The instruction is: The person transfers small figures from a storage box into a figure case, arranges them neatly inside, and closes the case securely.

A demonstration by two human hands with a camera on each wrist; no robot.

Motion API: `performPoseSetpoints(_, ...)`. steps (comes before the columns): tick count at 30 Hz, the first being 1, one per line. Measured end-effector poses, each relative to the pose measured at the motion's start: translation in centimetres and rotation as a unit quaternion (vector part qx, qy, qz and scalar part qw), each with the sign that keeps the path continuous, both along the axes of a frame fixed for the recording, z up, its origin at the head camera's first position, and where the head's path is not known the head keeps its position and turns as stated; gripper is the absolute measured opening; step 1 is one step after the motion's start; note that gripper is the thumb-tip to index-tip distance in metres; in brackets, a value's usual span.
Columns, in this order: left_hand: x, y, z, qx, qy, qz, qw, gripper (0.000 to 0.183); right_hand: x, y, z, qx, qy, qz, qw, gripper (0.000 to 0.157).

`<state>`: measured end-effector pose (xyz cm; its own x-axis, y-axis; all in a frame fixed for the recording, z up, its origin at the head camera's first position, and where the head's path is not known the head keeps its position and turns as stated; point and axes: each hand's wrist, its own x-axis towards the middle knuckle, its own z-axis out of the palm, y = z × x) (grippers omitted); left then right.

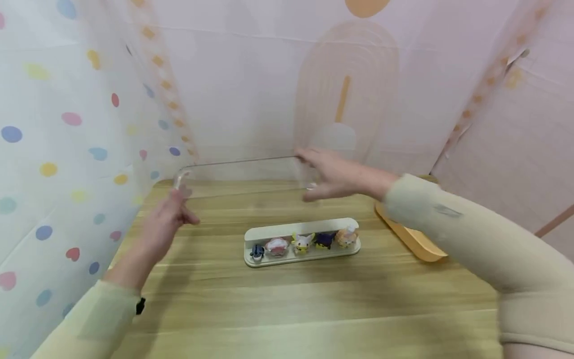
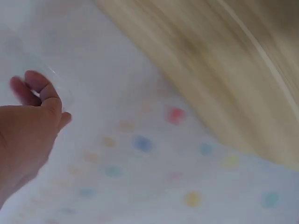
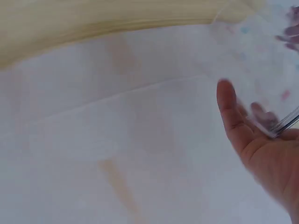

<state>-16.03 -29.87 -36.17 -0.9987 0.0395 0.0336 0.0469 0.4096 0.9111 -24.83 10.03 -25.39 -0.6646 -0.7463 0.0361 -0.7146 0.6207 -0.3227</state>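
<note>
A clear plastic cover (image 1: 242,179) hangs above the back part of the table, long side across my view. My left hand (image 1: 163,222) grips its left end, fingers at the corner; the left wrist view shows the hand (image 2: 35,126) with thumb and fingers curled at the see-through edge. My right hand (image 1: 334,174) holds the right end, and in the right wrist view the hand's thumb and fingers (image 3: 227,100) lie around that end. In front of the cover, a cream tray (image 1: 300,228) stands on the table with a row of small figurines, among them a yellow-and-white one (image 1: 303,243).
An orange tray (image 1: 414,239) lies at the right, partly behind my right forearm. The wooden table (image 1: 287,309) meets a patterned cloth (image 1: 251,99) at the back, and a dotted cloth (image 1: 71,149) hangs along the left side.
</note>
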Motion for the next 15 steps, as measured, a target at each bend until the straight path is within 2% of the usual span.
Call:
performPoseSetpoints(2,2.1,2.1,0.3,-0.056,0.044,-0.031,0.997,0.062,0.8,3.5,-0.5,-0.03,-0.009,0.012,0.999,0.1)
performPoseSetpoints(4,3.2,4.0,0.2,-0.08,0.089,-0.052,0.9914,0.068,1.8,6.4,-1.3,-0.053,-0.011,0.017,0.998,0.098)
performPoseSetpoints(6,3.3,5.3,0.0,-0.103,0.124,-0.068,0.9845,0.087,2.7,8.2,-2.5,-0.066,-0.006,0.024,0.997,0.095)
performPoseSetpoints(7,3.2,5.7,-0.1,-0.112,0.131,-0.071,0.9824,0.091,3.2,8.8,-3.2,-0.07,0.0,0.027,0.997,0.093)
performPoseSetpoints(11,2.4,6.3,-0.2,-0.149,0.127,-0.087,0.9768,0.096,4.6,9.7,-5.6,-0.074,0.039,0.02,0.996,0.088)
performPoseSetpoints(15,2.0,6.7,-0.6,-0.203,0.125,-0.086,0.9674,0.094,4.9,10.1,-7.1,-0.076,0.051,0.003,0.996,0.088)
